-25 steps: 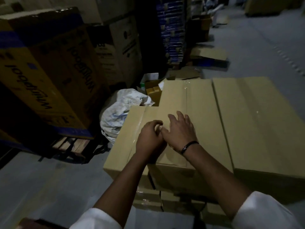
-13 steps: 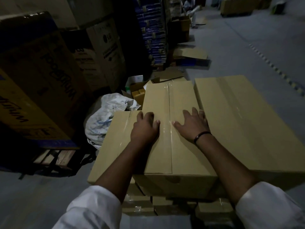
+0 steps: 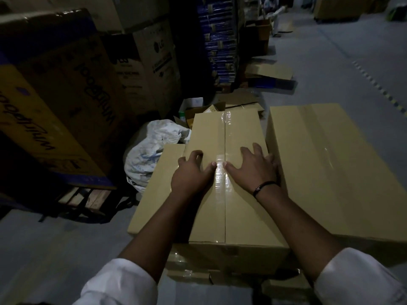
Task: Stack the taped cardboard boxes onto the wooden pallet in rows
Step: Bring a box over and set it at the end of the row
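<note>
— Where is the middle box right now?

— It lies lengthwise, running away from the person, on top of a lower layer of smaller taped boxes. The right box sits just beside it, their long sides touching or nearly so. The left box lies lower, against its other side.

— And the hands?

— Both are on the top of the middle box, either side of the shiny strip of tape that runs down its seam. The left hand has a narrow grip: its fingers are bent over the box's left top edge and the thumb stretches across the top towards the tape. The right hand has a wide grip, holding nothing: it is spread flat on the cardboard, thumb pointing at the tape, outer fingers up against the right box. A dark wristband sits on that wrist.

— Is the pallet under the stack visible?

— I cannot tell what the lower boxes stand on. Wooden slats show off to the left, under a big printed carton.

— Anything else close by?

— A crumpled white sack lies on the grey floor, between the printed carton and the left box. Flattened cardboard lies farther back, near a tall stack of blue packs.
</note>
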`<state>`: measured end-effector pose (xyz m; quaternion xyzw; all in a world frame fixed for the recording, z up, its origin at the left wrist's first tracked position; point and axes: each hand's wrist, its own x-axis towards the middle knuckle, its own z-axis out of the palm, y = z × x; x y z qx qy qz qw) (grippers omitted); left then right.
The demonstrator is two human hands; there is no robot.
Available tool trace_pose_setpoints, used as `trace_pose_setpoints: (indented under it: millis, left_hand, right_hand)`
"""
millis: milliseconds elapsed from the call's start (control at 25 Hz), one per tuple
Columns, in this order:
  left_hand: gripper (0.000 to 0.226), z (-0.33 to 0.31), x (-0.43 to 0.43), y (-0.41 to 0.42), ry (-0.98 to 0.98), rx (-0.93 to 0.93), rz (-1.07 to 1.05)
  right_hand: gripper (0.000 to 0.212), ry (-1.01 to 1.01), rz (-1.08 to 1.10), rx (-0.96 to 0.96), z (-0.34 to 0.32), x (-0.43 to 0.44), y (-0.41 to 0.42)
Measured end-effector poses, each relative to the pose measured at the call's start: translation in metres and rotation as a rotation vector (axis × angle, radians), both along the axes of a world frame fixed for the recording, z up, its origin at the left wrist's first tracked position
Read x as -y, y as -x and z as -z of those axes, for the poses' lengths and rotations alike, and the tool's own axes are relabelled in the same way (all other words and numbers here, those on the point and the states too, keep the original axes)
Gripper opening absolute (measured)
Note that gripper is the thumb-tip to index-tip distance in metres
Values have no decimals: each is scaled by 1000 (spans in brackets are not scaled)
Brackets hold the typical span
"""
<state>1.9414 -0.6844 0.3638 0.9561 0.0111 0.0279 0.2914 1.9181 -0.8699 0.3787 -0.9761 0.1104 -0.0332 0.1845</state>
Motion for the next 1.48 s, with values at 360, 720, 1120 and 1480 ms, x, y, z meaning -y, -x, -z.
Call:
trace_pose_setpoints:
  millis: [360, 720, 1120, 1480]
  left_hand:
    - [72, -14, -146, 69, 7, 52, -290]
    - [78, -9, -340, 230, -37, 89, -780]
    - [85, 17, -487, 397, -55, -11, -1148]
    - [97, 65, -562, 392, 88, -102, -1181]
  right_hand:
    - [79, 48, -291, 94, -4, -153, 12]
    - [90, 19, -723, 113, 0, -384, 100]
    - [84, -5, -1064, 88, 33, -581, 223]
    - [75, -46, -1137, 111, 85, -674, 204]
